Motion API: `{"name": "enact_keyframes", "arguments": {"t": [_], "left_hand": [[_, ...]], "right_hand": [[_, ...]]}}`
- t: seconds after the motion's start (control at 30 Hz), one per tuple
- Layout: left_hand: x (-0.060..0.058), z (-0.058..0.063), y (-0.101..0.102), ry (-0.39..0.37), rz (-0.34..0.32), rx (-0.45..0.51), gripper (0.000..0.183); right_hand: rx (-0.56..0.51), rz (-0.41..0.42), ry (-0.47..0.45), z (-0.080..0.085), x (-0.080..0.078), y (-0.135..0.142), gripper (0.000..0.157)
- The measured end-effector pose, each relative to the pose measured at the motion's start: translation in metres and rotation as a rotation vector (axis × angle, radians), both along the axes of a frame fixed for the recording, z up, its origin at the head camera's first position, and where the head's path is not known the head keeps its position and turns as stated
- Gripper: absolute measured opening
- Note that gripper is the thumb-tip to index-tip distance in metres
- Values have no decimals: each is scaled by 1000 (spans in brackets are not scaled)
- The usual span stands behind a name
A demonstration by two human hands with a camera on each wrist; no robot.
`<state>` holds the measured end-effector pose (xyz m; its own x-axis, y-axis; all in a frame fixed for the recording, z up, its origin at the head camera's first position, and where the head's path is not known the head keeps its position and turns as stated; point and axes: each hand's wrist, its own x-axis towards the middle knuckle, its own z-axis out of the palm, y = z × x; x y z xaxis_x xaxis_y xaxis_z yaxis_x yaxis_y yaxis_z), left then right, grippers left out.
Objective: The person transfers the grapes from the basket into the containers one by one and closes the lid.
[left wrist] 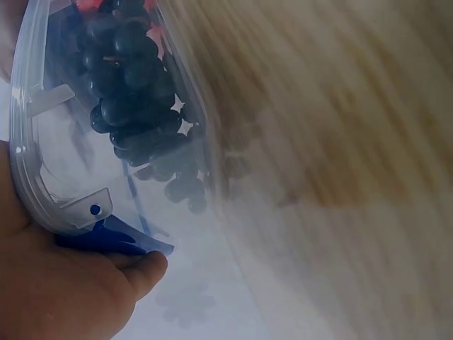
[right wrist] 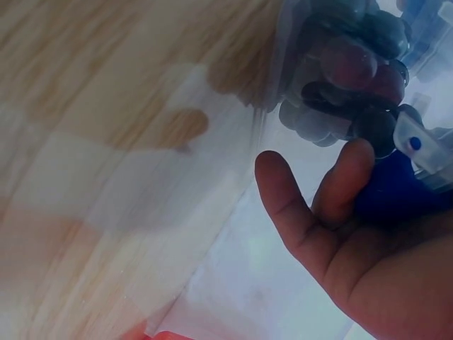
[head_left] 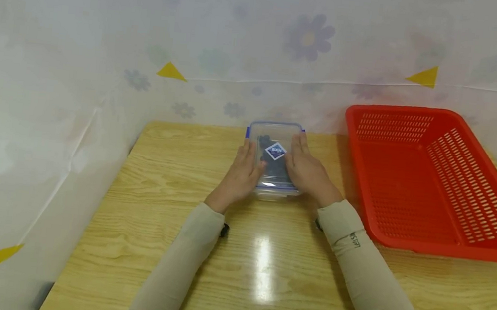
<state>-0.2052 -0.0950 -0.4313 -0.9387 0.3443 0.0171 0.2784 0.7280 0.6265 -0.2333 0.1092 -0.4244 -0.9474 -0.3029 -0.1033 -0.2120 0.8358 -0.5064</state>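
Observation:
A clear food container (head_left: 272, 181) with blue side latches lies on the table, a diamond-shaped label on its lid. Through its walls shows a bunch of dark grapes (left wrist: 134, 92). My left hand (head_left: 241, 169) holds the container's left side, thumb over the lid; in the left wrist view its fingers bend along the blue latch (left wrist: 106, 237). On the opposite side, my right hand (head_left: 308, 172) grips the edge with its thumb on the lid. The right wrist view has two of its fingers beside the box, close to the other blue latch (right wrist: 396, 188).
To the right stands a large red plastic basket (head_left: 411, 190) with slotted walls. The wooden table (head_left: 141, 244) meets a white flower-printed sheet (head_left: 233, 34) at the back and left. Yellow tape pieces (head_left: 172, 71) stick to the sheet.

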Motion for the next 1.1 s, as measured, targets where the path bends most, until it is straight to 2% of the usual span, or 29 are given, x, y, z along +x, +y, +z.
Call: {"name": "enact_keyframes", "arguments": {"t": [0.27,0.7,0.93,1.1], "left_hand": [[1,1,2,7,-12,-106,81],[4,3,2,47,-33,-217,80],[3,4,4,75,-10,-231,79],[3,3,2,106,11,-186,80]], "right_hand": [[3,-9,-12,1,1,0,66],[-2,-3,-19,-1,3,2,67],[-18,-24,-17,3,4,2,68],[-81,-52,14,4,3,1,70]]}}
